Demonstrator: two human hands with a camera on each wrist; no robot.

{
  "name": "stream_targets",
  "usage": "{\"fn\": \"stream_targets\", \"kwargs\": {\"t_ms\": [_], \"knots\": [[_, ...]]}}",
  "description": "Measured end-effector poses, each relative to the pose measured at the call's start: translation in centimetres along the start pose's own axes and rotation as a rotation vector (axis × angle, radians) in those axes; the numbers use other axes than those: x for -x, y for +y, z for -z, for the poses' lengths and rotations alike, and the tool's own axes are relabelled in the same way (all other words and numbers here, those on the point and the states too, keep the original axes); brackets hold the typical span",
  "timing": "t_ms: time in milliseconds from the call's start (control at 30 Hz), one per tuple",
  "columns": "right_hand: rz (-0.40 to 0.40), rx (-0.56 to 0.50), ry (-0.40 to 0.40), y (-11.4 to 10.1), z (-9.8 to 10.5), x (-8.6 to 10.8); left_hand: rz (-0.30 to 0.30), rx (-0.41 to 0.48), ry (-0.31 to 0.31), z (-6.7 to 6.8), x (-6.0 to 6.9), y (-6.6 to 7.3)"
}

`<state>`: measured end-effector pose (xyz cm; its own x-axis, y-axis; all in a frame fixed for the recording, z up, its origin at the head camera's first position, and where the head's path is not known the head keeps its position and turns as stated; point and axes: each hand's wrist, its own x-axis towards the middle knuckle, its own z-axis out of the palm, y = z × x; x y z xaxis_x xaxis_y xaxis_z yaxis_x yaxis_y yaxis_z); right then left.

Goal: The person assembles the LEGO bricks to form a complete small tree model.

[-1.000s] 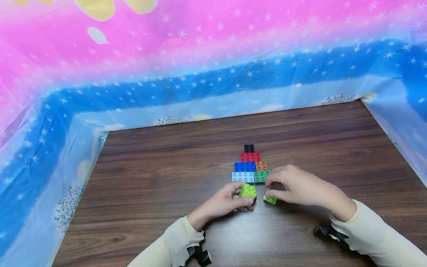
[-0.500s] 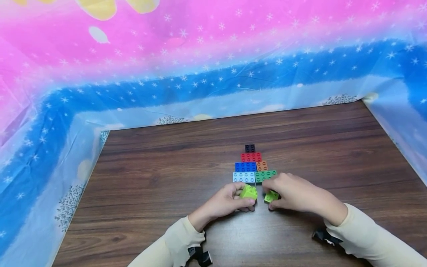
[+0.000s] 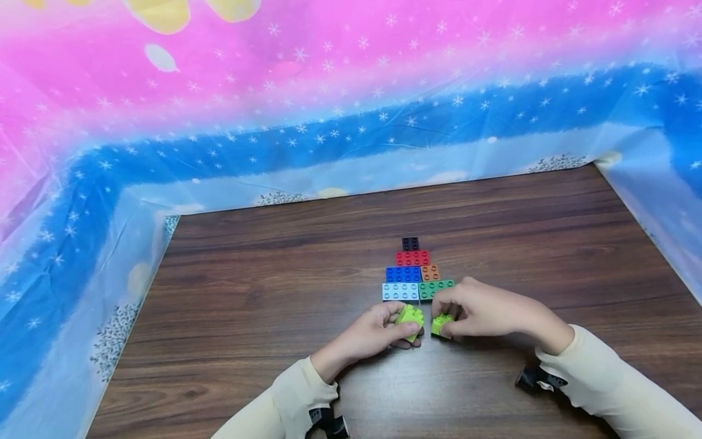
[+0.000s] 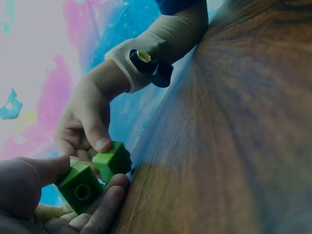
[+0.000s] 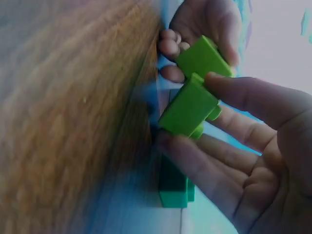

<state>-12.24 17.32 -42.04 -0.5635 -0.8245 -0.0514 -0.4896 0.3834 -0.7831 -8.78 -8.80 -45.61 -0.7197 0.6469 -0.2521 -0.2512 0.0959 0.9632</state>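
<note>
My left hand holds a lime-green toy brick between thumb and fingers, its studs facing up and to the right. A second lime-green brick is pinched by my right hand, just right of the first; a narrow gap parts them in the head view. In the right wrist view this brick is tilted, its studs toward the palm. Behind the hands lie flat rows of bricks: light blue beside green, blue beside orange, then red and black.
The bricks lie on a dark wood-grain table. A pink and blue snowflake-patterned cloth hangs along its back and sides. Both wrists carry small black cameras, the left camera close above the table.
My right hand has closed on the second lime-green brick and tilted it up from lying flat. The left hand has turned its own brick slightly. The brick rows stay put.
</note>
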Motion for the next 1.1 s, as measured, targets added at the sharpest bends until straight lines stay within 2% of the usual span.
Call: {"fn": "stream_targets", "kwargs": {"t_ms": [167,333,633,900,1100], "knots": [[0.003,-0.121,0.052,0.8,0.4,-0.1,-0.010,-0.002,-0.016,0.0,0.1,0.0],[0.011,-0.178,0.119,1.0,0.5,-0.2,-0.023,-0.019,-0.026,0.0,0.1,0.1],[-0.042,-0.126,0.254,0.9,0.3,-0.5,-0.032,-0.057,0.008,-0.1,0.1,-0.1],[-0.019,-0.301,0.245,0.6,-0.1,-0.7,-0.049,-0.051,0.008,-0.2,0.1,-0.2],[-0.012,-0.315,0.252,0.5,-0.5,-0.8,-0.056,-0.060,-0.006,-0.1,0.0,-0.2]]}}
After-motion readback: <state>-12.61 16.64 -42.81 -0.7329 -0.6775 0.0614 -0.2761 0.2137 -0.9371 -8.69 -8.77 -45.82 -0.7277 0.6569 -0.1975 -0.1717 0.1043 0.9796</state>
